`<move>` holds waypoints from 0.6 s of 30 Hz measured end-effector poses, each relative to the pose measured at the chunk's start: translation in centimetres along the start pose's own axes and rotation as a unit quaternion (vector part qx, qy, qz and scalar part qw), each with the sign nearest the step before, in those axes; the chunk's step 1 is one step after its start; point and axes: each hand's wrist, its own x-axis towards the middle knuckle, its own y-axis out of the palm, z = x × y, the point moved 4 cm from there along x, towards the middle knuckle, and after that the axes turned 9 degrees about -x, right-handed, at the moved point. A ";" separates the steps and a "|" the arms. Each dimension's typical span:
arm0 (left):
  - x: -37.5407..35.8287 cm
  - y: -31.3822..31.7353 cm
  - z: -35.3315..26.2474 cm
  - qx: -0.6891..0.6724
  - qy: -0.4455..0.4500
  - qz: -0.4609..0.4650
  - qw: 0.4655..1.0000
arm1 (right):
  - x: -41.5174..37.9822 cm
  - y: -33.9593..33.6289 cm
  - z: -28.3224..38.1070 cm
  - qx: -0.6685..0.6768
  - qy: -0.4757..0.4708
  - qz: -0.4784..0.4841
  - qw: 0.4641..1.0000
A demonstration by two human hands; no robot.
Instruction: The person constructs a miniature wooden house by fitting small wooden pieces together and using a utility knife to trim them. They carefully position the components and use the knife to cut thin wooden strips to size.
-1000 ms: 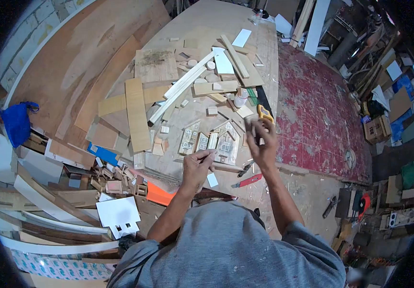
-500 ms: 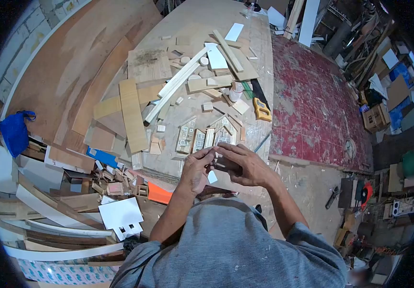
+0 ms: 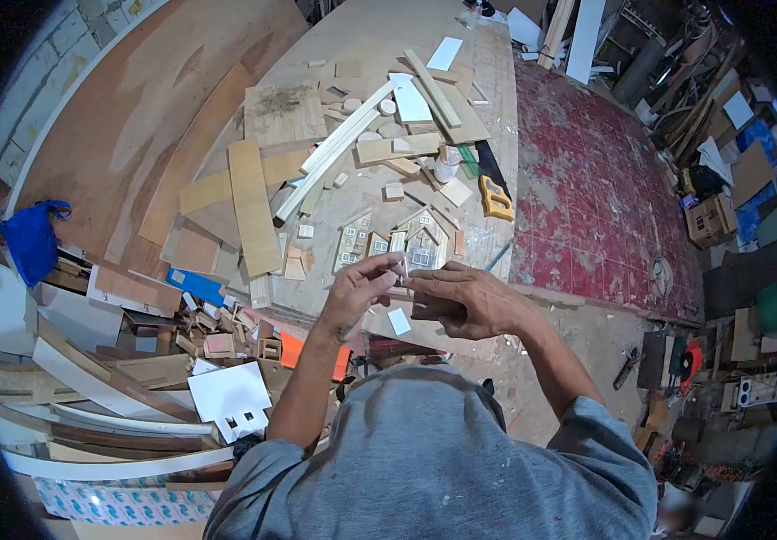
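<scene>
My left hand (image 3: 359,295) pinches a small pale strip (image 3: 404,266) upright between thumb and fingertips. Close against it on the right is my right hand (image 3: 474,301), its fingers closed over a dark brown flat piece (image 3: 431,309) that looks like a folded sheet. Just beyond both hands lie small wooden model house fronts (image 3: 352,243) with peaked tops and white window frames; my fingers overlap their lower edge in this view. A small white card (image 3: 398,321) lies below the hands near the table's front edge.
Wood strips (image 3: 330,153), boards (image 3: 253,207) and small blocks cover the workbench (image 3: 379,31). A yellow-handled saw (image 3: 496,198) and a white cup (image 3: 447,166) lie on the right side. Offcuts (image 3: 217,345) are heaped at lower left, beside an orange piece (image 3: 291,351).
My left hand has shifted left and its fingers have opened out somewhat around the pale strip, which now shows more clearly. My right hand has moved slightly right with the brown piece.
</scene>
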 end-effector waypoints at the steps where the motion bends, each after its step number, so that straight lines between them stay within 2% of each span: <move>1: 0.5 -0.2 -0.3 0.088 0.048 0.003 0.995 | 0.0 -0.1 0.0 -0.012 -0.009 0.004 1.000; 2: 0.8 -0.1 -0.5 0.088 0.048 0.004 0.995 | 0.0 -0.2 0.1 -0.012 -0.008 0.004 1.000; 4: 1.1 0.2 -0.9 0.207 0.021 0.002 0.978 | -0.1 -0.1 0.1 -0.020 -0.008 0.035 0.999; 8: 1.5 0.7 -1.0 0.230 0.014 -0.005 0.973 | -0.3 -0.2 -0.5 -0.025 -0.024 0.028 0.999; 14: 2.1 0.6 0.9 0.146 -0.001 -0.012 0.989 | -0.6 -0.7 -0.7 -0.043 -0.029 0.034 0.998; 17: 2.1 0.5 1.3 0.103 0.014 -0.053 0.993 | -1.2 -0.8 -1.4 -0.054 -0.042 0.013 0.998; 18: 2.1 0.3 1.4 0.071 0.018 -0.085 0.994 | -1.6 -1.1 -1.9 -0.024 -0.003 -0.010 1.000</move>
